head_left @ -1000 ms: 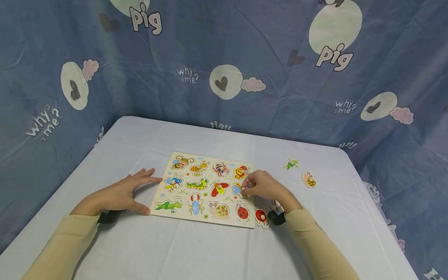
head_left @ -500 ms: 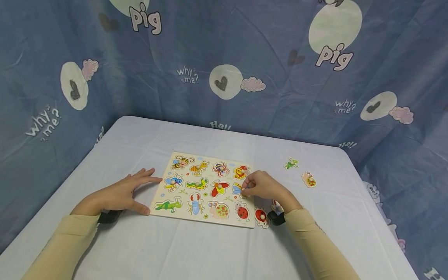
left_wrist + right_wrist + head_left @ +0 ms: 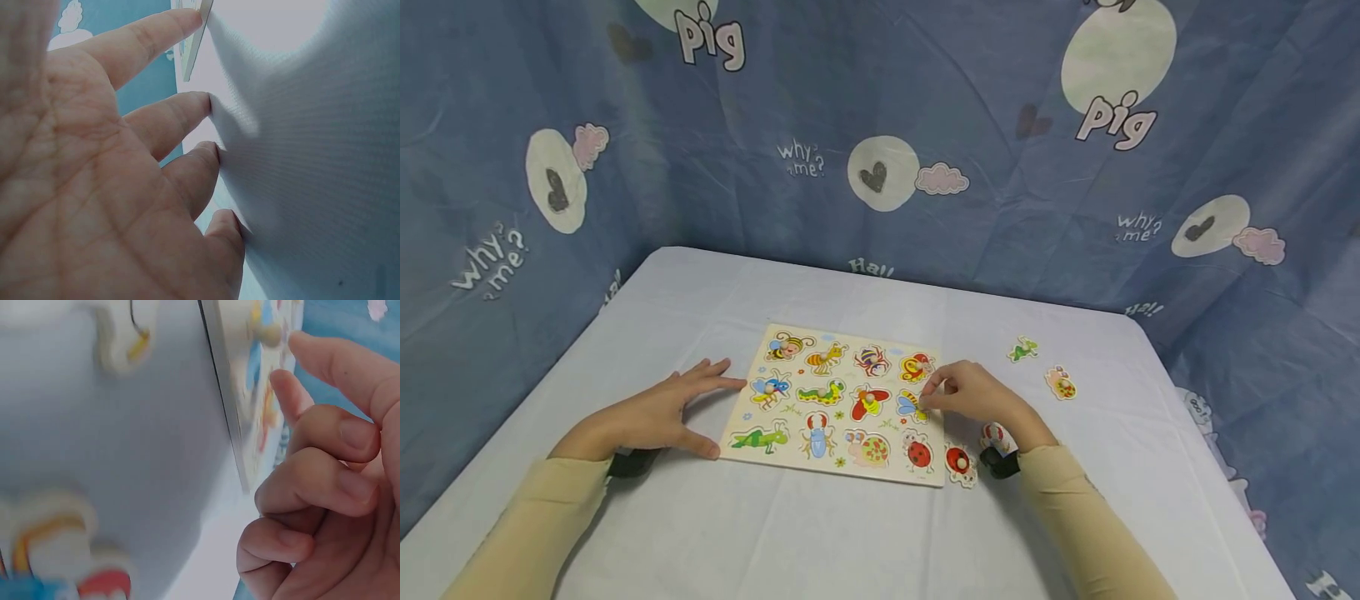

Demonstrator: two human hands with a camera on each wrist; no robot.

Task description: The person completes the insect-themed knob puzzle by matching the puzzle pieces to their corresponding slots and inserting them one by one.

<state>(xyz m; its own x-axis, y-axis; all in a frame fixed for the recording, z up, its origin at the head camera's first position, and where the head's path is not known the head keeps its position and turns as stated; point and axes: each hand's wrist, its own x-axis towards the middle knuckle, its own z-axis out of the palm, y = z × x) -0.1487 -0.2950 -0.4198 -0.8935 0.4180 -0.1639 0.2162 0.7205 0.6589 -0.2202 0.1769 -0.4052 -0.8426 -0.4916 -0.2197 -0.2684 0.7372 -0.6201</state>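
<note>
A wooden peg puzzle board (image 3: 842, 423) with rows of insect pictures lies on the table. My left hand (image 3: 655, 417) is spread at its left side, thumb and index fingertip at the edge; in the left wrist view the index fingertip meets the board's edge and the other fingertips rest on the cloth. My right hand (image 3: 973, 392) is over the board's right edge beside the blue-winged bee piece (image 3: 910, 406). In the right wrist view, thumb and index finger stand apart, just off a wooden knob (image 3: 269, 335), while the other fingers are curled.
Loose pieces lie right of the board: a grasshopper (image 3: 1022, 349), a snail (image 3: 1062, 383), a ladybug (image 3: 960, 464) close by the board's corner, and a red-and-blue piece (image 3: 995, 435) partly hidden by the right wrist camera strap (image 3: 999, 462). A white cloth (image 3: 842, 542) covers the table.
My right hand has let go of the bee piece's knob and shifted slightly right and up. More of the bee piece shows. The left hand keeps its place at the board's edge.
</note>
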